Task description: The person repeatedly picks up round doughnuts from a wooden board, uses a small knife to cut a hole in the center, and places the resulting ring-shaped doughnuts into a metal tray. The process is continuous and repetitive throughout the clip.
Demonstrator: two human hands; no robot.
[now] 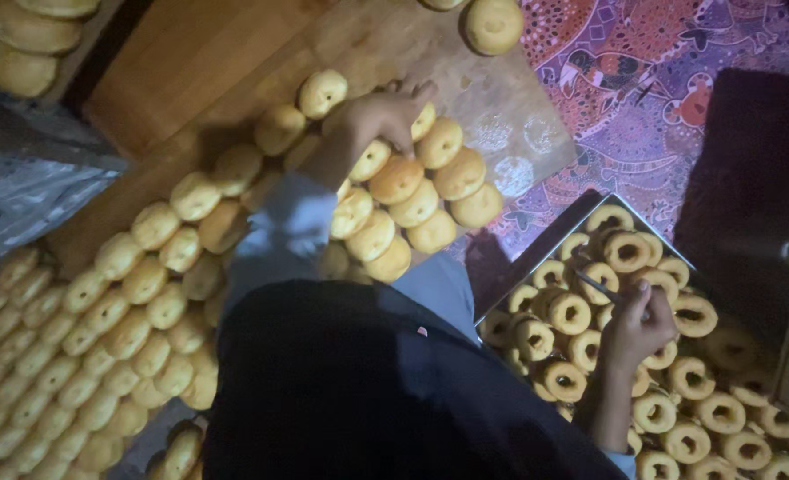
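Two hands work among ring pastries.
Left hand [386,116] curls over a bun [370,162] at twelve o'clock; right hand [636,327], fisted round a thin stick [597,286], hovers over the tray [537,253] at four o'clock for reach.

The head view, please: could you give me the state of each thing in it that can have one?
Left hand: reaching out, fingers resting on the unringed dough rounds.
Right hand: closed on a thin metal tool.
Dough rounds: laid in rows on the wooden board, most with no clear hole.
Rings: holed, piled in the metal tray.
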